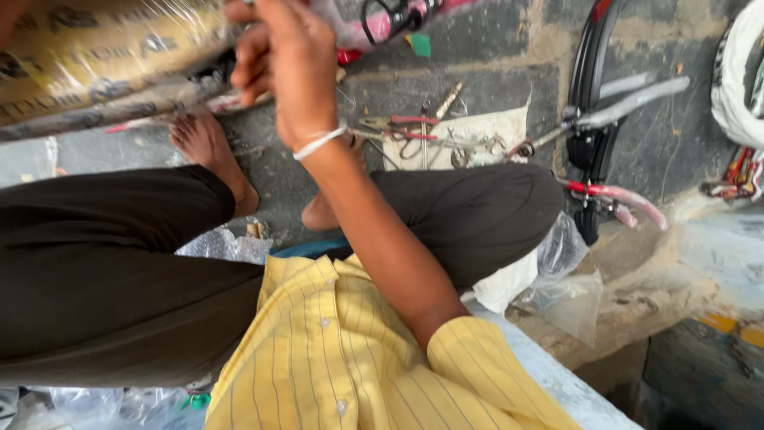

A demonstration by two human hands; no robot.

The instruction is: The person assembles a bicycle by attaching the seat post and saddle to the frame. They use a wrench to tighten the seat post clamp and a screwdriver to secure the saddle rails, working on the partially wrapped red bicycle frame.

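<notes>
My right hand (282, 68) reaches up, a white thread around its wrist, with its fingers curled on the clear plastic wrapping of a long cardboard-covered bundle (95, 56) across the top left. A pink and black bicycle part in plastic (390, 20) hangs just right of the hand. A sliver of skin colour at the top left corner (9, 16) may be my left hand; it is cut off by the frame edge. I sit in a yellow striped shirt (334, 350) and black trousers (103, 271), bare feet (208, 151) on the dark ground.
Red-handled pliers (402, 121), scissors and spanners lie on a white cloth (485, 127) beyond my knees. A black wheel with mudguard (590, 72), silver levers (637, 99) and a red part (625, 195) stand at right. Plastic bags (561, 275) and bubble wrap (223, 243) lie close.
</notes>
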